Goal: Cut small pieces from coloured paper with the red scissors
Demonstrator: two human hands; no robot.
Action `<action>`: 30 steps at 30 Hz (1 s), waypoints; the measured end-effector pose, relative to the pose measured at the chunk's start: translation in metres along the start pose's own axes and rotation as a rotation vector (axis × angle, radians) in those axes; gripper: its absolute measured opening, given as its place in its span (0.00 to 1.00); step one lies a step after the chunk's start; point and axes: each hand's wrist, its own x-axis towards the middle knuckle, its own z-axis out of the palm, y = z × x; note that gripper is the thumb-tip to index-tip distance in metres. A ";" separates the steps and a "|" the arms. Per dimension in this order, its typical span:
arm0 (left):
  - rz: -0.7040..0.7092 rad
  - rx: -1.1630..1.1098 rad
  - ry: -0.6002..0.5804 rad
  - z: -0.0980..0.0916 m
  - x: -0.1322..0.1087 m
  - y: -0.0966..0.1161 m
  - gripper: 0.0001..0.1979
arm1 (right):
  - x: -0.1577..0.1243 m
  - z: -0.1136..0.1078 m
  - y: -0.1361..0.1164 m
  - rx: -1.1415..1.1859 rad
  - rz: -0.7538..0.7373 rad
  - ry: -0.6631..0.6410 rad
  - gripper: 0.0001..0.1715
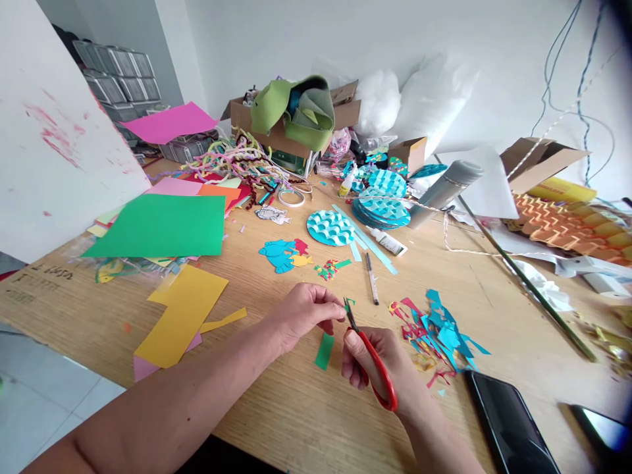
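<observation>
My right hand (pixel 368 359) grips a pair of red-handled scissors (pixel 378 375), blades pointing up and away from me. Between the blade tips and my left hand (pixel 313 309) is a small piece of green paper (pixel 349 303). My left thumb and fingers are pinched together on that green piece, close to the blades. Below my left fingers a green paper strip (pixel 324 350) lies on the table. Just beyond my hands rests a little heap of red, yellow and green paper bits (pixel 330 268). Blue, red and yellow paper fish (pixel 279 255) lie to its left.
Blue and red paper scraps (pixel 447 329) and a phone (pixel 508 421) lie to the right. A pen (pixel 372 280), a glue bottle (pixel 388 241) and a blue honeycomb disc (pixel 330 228) are ahead. Green (pixel 162 225) and yellow sheets (pixel 180 316) cover the left. A long stick (pixel 548 306) crosses the right side.
</observation>
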 end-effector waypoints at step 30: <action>-0.011 -0.006 -0.015 0.000 0.000 0.001 0.09 | 0.001 -0.001 0.004 0.031 -0.034 -0.021 0.31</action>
